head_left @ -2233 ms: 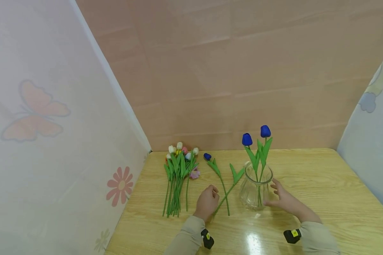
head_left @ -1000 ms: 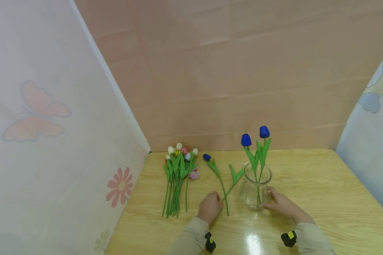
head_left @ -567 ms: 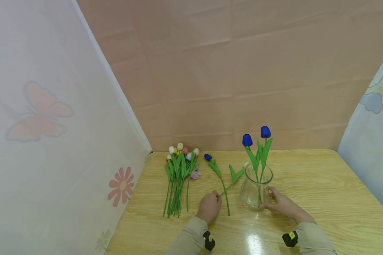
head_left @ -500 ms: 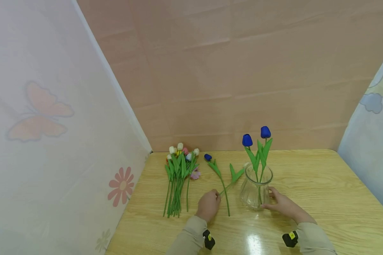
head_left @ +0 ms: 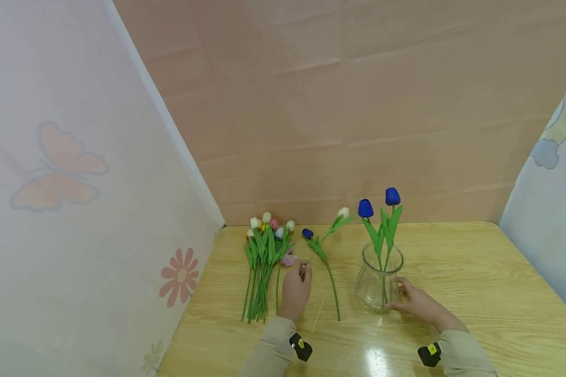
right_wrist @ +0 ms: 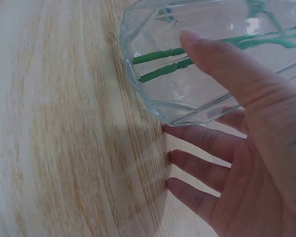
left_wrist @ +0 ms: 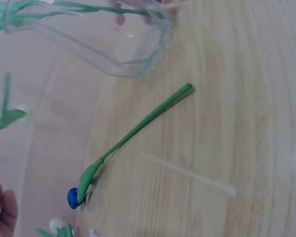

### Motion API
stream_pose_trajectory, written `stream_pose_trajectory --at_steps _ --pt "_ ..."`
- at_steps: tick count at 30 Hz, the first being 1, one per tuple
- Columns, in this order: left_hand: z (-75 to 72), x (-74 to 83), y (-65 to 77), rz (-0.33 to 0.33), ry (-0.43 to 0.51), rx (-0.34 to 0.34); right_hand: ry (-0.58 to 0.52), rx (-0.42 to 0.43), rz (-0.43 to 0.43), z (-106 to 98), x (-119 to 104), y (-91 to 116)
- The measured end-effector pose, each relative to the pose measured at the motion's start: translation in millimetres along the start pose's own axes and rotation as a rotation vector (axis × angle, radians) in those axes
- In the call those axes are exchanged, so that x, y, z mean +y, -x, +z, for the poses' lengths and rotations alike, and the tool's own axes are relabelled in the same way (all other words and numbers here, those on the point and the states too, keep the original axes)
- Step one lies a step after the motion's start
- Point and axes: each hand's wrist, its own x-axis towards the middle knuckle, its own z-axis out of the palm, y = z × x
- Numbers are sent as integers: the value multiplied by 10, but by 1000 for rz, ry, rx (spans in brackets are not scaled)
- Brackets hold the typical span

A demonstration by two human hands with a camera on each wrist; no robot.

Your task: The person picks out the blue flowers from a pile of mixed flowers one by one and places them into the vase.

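Note:
My left hand [head_left: 296, 290] pinches the stem of a white tulip [head_left: 343, 213], its leaves and bloom leaning up and right over the table. The lower stem is blurred. In the left wrist view only a few fingers [left_wrist: 9, 207] show at the left edge. My right hand [head_left: 422, 303] holds the side of a clear glass vase [head_left: 365, 288], thumb [right_wrist: 207, 52] on the near face and index finger against its side, the other fingers spread below. Two blue tulips [head_left: 365, 208] stand in the vase. A third blue tulip [head_left: 330, 272] lies on the table between the hands.
A bunch of mixed flowers [head_left: 261, 272], white, pink, yellow and pale blue, lies left of my left hand. A thin pale streak [left_wrist: 192, 175] marks the wooden table [head_left: 453, 262]. A pink-brown sheet hangs behind; printed cloths flank both sides.
My left hand took hold of the white tulip's stem and has lifted it, swinging the flower up and left from beside the vase. My right hand closed in on the vase and now stays there.

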Motion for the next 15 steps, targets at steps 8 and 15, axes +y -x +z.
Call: stream_pose_trajectory --at_steps 8,15 --pt "-204 -168 -95 25 164 296 3 1 4 1 -10 20" --pt "-330 -316 -150 0 107 459 14 9 -6 -3 -25 26"
